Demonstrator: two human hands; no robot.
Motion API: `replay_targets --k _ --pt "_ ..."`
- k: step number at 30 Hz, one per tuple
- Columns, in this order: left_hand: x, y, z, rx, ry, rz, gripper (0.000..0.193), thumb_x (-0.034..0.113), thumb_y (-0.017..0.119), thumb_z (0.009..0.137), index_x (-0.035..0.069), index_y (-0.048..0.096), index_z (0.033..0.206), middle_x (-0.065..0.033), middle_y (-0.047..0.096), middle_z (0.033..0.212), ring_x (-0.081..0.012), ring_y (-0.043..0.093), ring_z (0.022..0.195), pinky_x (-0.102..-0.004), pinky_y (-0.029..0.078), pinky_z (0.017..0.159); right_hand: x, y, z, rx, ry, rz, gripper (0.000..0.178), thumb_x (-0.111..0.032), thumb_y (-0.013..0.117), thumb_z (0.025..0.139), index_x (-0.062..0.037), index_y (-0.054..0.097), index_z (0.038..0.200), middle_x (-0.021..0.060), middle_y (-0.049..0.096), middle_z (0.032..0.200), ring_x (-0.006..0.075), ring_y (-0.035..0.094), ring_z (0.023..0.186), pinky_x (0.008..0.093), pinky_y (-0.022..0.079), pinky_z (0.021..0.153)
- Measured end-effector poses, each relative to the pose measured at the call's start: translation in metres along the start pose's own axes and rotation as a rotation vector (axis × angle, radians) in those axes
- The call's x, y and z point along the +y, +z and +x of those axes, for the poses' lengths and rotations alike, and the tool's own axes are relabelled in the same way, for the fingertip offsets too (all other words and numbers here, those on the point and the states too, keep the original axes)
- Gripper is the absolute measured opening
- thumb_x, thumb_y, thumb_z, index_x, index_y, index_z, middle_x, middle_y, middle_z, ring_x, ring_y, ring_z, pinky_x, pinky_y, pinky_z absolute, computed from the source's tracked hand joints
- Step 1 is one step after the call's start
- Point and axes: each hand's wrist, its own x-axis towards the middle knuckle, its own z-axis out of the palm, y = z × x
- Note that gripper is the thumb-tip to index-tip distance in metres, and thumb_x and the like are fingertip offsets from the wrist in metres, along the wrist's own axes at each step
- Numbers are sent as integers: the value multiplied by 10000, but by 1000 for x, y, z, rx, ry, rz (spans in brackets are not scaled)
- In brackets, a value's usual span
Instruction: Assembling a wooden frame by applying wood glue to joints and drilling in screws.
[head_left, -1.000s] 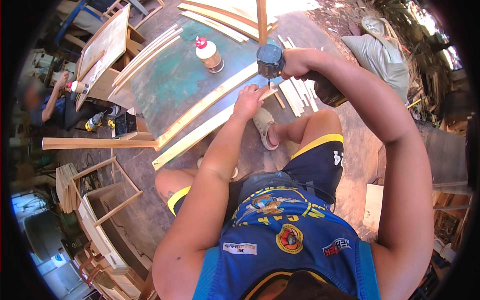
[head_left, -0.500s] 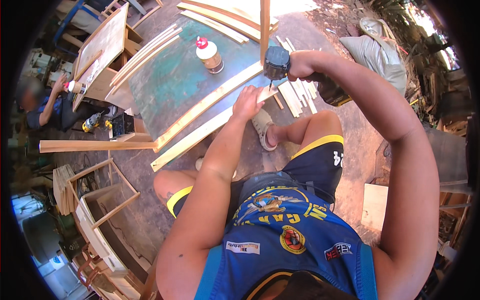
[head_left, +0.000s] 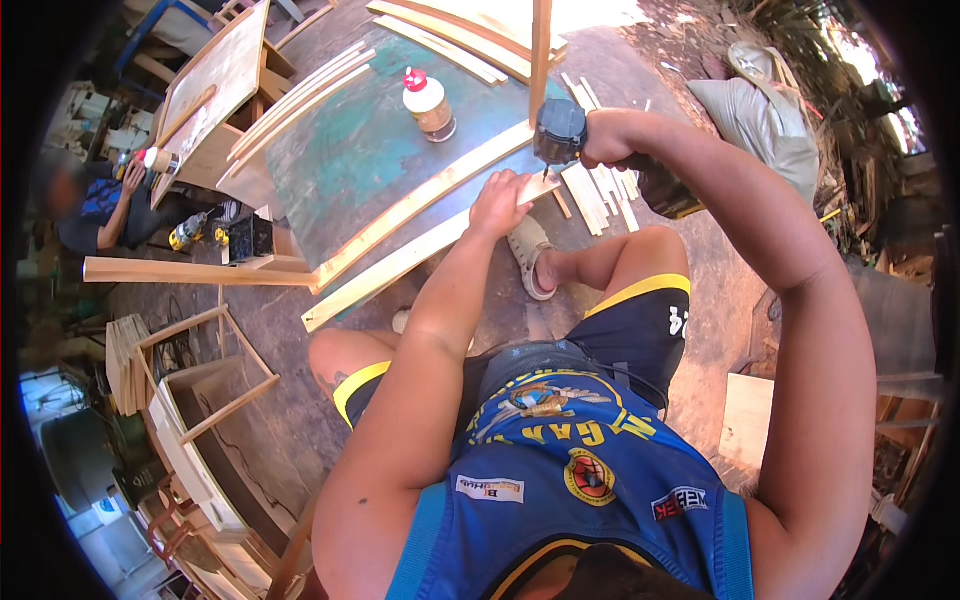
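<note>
My right hand (head_left: 608, 138) grips a black cordless drill (head_left: 560, 130), held upright with its bit pointing down at the right end of a pale wooden strip (head_left: 400, 270). The bit's tip meets the wood there, though how deep it sits I cannot tell. Close to that end, my left hand (head_left: 499, 203) is wrapped over the strip and holds it. Just beyond lies a second wooden strip (head_left: 420, 205), with an upright post (head_left: 540, 60) at its right end and another length of wood (head_left: 200, 271) joined at its left.
On the green-stained board (head_left: 330, 150) stands a white glue bottle (head_left: 428, 105) with a red cap. Short wood pieces (head_left: 590, 195) lie right of the drill, long strips (head_left: 450, 40) at the back. A co-worker (head_left: 95, 205) sits far left holding a bottle. A sack (head_left: 755, 110) leans at right.
The view has shifted slightly. My hands, the drill and the strip keep nearly the same places relative to each other. At left, the co-worker's hand and bottle have moved.
</note>
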Motion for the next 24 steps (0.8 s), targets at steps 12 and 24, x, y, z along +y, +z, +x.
replay_targets --k 12,24 --pt "0 0 1 9 -10 -2 508 169 720 756 101 548 1229 -105 535 1113 -294 476 1103 -387 399 975 -2 3 1 27 -4 -8 215 -143 651 730 60 603 681 129 577 614 212 568 478 340 472 443" --pt "-1 0 0 19 -44 -41 522 167 726 745 107 558 1236 -95 541 1116 -280 483 1107 -376 405 971 1 5 9 8 -39 -57 215 -145 664 725 62 613 696 119 583 618 206 575 486 332 485 457"
